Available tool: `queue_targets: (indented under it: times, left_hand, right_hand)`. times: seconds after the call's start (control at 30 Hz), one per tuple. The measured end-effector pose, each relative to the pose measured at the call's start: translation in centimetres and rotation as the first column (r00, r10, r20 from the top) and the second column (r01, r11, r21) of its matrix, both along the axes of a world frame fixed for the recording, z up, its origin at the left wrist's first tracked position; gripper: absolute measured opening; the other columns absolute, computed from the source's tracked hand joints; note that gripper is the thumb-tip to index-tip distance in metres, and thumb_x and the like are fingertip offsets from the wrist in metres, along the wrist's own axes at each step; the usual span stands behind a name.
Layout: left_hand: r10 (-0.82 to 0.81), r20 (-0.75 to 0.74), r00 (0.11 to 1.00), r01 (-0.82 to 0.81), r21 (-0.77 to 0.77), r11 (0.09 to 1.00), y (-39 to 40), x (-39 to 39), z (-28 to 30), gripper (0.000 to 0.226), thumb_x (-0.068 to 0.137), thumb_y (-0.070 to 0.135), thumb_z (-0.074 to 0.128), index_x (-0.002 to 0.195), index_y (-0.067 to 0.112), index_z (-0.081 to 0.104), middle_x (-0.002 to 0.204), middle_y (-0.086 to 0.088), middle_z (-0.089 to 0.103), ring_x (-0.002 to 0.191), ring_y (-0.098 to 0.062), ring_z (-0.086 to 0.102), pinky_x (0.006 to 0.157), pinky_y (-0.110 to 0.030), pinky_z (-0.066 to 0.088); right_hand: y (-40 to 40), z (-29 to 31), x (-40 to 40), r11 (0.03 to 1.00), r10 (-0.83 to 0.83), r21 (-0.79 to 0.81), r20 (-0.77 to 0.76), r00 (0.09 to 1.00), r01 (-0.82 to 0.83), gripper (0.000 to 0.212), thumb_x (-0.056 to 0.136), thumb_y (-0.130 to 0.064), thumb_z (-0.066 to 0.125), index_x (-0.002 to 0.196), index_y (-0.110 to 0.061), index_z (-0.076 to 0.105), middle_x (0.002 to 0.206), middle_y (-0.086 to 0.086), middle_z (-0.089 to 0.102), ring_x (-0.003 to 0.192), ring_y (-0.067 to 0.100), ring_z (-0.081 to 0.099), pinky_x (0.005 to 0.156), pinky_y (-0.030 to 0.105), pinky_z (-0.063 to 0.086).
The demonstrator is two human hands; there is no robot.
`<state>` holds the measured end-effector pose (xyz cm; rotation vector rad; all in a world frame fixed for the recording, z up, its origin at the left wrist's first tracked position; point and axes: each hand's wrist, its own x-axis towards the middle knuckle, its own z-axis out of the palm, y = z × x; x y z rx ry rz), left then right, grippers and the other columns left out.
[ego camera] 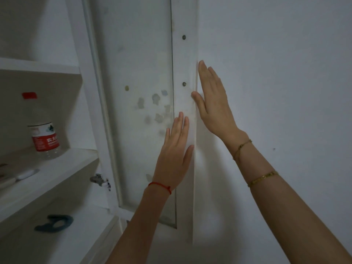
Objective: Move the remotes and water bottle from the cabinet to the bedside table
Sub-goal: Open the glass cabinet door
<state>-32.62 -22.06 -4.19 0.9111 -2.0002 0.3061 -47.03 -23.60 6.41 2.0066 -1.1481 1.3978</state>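
A clear water bottle (42,128) with a red cap and red-and-white label stands on the middle shelf of the white cabinet (57,164) at the left. In front of it on the same shelf lie white remotes (22,176), blurred and partly cut off by the frame's left edge. The cabinet door (137,73) stands swung open, its inner face toward me. My left hand (175,149) lies flat, fingers together, against the door's inner face near its free edge. My right hand (213,105) is flat along that edge, thumb on the door frame. Neither hand holds anything.
A dark teal hook-shaped object (55,222) lies on the lower shelf. A metal hinge (99,180) joins the door to the cabinet. A plain white wall (285,73) fills the right side. Faded sticker marks dot the door panel.
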Motion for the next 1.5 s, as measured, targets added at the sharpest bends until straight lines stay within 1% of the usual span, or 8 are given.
queue_targets:
  times: [0.27, 0.6, 0.73, 0.87, 1.03, 1.1, 1.3, 1.5]
  left_hand:
    - [0.056, 0.010, 0.998, -0.056, 0.033, 0.998, -4.5, -2.6, -0.2, 0.062, 0.105, 0.027, 0.032, 0.155, 0.010, 0.001, 0.164, -0.003, -0.008, 0.150, -0.010, -0.012, 0.123, -0.033, -0.002]
    - [0.087, 0.014, 0.996, -0.088, 0.051, 0.995, -4.6, -2.5, -0.1, 0.062, 0.104, 0.024, 0.035, 0.155, 0.013, 0.002, 0.163, 0.003, -0.010, 0.149, -0.004, -0.013, 0.122, -0.029, -0.006]
    - [0.077, 0.000, 0.997, -0.077, 0.088, 0.993, -3.6, -2.3, 0.2, 0.062, 0.104, 0.026, 0.035, 0.155, 0.016, 0.000, 0.163, 0.005, -0.010, 0.149, -0.002, -0.011, 0.122, -0.028, -0.004]
    - [0.094, -0.052, 0.994, -0.088, 0.107, 0.990, -2.3, -1.3, 0.0, 0.061, 0.104, 0.026, 0.037, 0.155, 0.016, 0.005, 0.164, 0.005, -0.003, 0.150, -0.003, -0.004, 0.123, -0.032, 0.001]
    - [0.167, -0.140, 0.976, -0.151, 0.115, 0.982, -0.5, 1.1, -0.4, 0.059, 0.103, 0.025, 0.041, 0.155, 0.015, 0.014, 0.163, 0.004, 0.012, 0.149, -0.002, 0.006, 0.124, -0.035, 0.009]
    - [0.227, -0.173, 0.958, -0.208, 0.120, 0.971, 0.4, 2.2, -0.5, 0.058, 0.103, 0.025, 0.043, 0.154, 0.017, 0.017, 0.162, 0.006, 0.015, 0.148, 0.001, 0.008, 0.123, -0.033, 0.011]
    - [0.417, -0.227, 0.880, -0.389, 0.160, 0.907, 3.9, 6.2, -0.6, 0.056, 0.101, 0.029, 0.046, 0.152, 0.022, 0.025, 0.159, 0.008, 0.024, 0.146, 0.002, 0.017, 0.119, -0.016, 0.013]
    - [0.623, -0.235, 0.746, -0.598, 0.176, 0.782, 7.1, 11.1, -0.7, 0.054, 0.099, 0.025, 0.049, 0.150, 0.021, 0.031, 0.155, 0.006, 0.033, 0.143, -0.005, 0.027, 0.117, -0.012, 0.017]
  right_hand:
    - [-4.6, 0.5, -2.3, 1.000, -0.018, 0.016, -0.027, 0.999, 0.019, 0.057, 0.106, -0.021, 0.034, 0.157, -0.010, 0.010, 0.166, 0.005, 0.011, 0.153, 0.025, 0.004, 0.124, 0.047, 0.007]
    - [-6.1, 0.2, -2.5, 0.994, 0.103, -0.025, 0.015, 0.995, -0.102, 0.056, 0.104, -0.015, 0.036, 0.155, -0.009, 0.014, 0.164, 0.006, 0.018, 0.153, 0.024, 0.009, 0.124, 0.046, 0.007]
    - [-5.5, 0.3, -2.4, 0.989, 0.140, -0.054, 0.040, 0.989, -0.138, 0.059, 0.102, -0.011, 0.042, 0.155, -0.006, 0.018, 0.162, 0.009, 0.023, 0.152, 0.025, 0.015, 0.123, 0.048, 0.013]
    - [-4.4, 0.3, -1.6, 0.978, 0.133, -0.170, 0.051, 0.990, -0.123, 0.055, 0.100, -0.013, 0.047, 0.151, -0.001, 0.029, 0.157, 0.015, 0.031, 0.148, 0.029, 0.024, 0.123, 0.042, 0.019]
    - [-3.3, -0.5, 0.8, 0.936, 0.303, -0.190, 0.013, 0.953, -0.295, 0.049, 0.102, -0.015, 0.047, 0.147, 0.000, 0.035, 0.149, 0.015, 0.042, 0.140, 0.028, 0.037, 0.117, 0.042, 0.030]
    - [-3.1, -1.2, 2.1, 0.914, 0.380, -0.151, -0.006, 0.925, -0.376, 0.049, 0.102, -0.016, 0.047, 0.147, 0.000, 0.036, 0.148, 0.014, 0.044, 0.139, 0.025, 0.039, 0.117, 0.039, 0.031]
    - [-3.5, -3.5, 6.6, 0.853, 0.520, -0.031, -0.002, 0.854, -0.520, 0.051, 0.103, -0.024, 0.046, 0.150, -0.007, 0.033, 0.150, 0.008, 0.041, 0.140, 0.018, 0.036, 0.119, 0.032, 0.028]
    - [-3.5, -5.3, 12.8, 0.730, 0.677, 0.076, 0.057, 0.734, -0.679, 0.052, 0.103, -0.026, 0.046, 0.149, -0.008, 0.033, 0.150, 0.007, 0.041, 0.140, 0.018, 0.035, 0.118, 0.023, 0.022]
